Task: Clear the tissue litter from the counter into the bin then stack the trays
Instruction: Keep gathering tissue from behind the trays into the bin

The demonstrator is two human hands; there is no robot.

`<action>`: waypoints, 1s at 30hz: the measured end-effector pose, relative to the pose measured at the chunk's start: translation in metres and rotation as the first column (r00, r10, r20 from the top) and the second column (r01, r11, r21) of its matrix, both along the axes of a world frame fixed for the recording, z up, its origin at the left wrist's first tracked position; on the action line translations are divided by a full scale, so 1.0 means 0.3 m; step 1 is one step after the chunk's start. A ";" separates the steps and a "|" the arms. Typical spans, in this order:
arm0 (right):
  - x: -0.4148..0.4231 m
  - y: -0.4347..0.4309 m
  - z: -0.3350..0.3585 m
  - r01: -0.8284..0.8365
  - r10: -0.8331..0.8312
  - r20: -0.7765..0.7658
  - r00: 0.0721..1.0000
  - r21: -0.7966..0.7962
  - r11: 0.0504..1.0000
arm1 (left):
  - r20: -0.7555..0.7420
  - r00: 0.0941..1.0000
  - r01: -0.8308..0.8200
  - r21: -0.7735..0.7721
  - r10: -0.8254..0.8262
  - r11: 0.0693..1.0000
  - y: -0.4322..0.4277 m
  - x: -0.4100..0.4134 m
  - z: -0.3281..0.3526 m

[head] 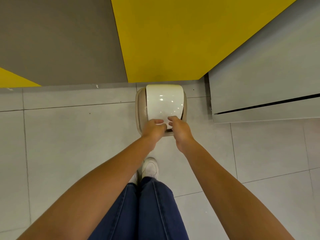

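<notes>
Left hand and right hand curl fingers at near edge of bin lid, grip unclear; lid probably light, slick: push there

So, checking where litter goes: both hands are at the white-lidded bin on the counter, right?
No: the head view shows the bin standing on the tiled floor, not a counter. The left hand and right hand are both at it.

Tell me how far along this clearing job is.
Done: unclear, no counter in view. In hand: left hand and right hand meet at the near edge of the glossy white lid of the beige floor bin; tissue in either grip cannot be made out. Left: tray stacking, no trays visible.
</notes>
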State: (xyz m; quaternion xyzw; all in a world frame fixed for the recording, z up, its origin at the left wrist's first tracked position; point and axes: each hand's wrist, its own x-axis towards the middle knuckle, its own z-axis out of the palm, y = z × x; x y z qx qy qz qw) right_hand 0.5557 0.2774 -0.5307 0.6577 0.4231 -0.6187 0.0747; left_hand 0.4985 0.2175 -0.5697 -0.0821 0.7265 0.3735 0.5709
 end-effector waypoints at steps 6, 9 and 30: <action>-0.011 -0.072 0.305 -0.208 0.207 0.026 0.978 0.210 0.955 | -0.291 0.940 0.195 0.037 -0.176 0.980 -0.104 -0.044 0.341; -0.012 -0.100 0.476 -0.290 0.293 0.033 0.955 0.293 0.911 | -0.369 0.905 0.244 0.048 -0.209 0.969 -0.152 -0.068 0.510; -0.219 -0.115 1.413 -0.285 0.530 -0.031 0.847 0.815 0.504 | -0.822 0.570 0.382 0.254 -0.010 0.888 -0.336 -0.355 1.569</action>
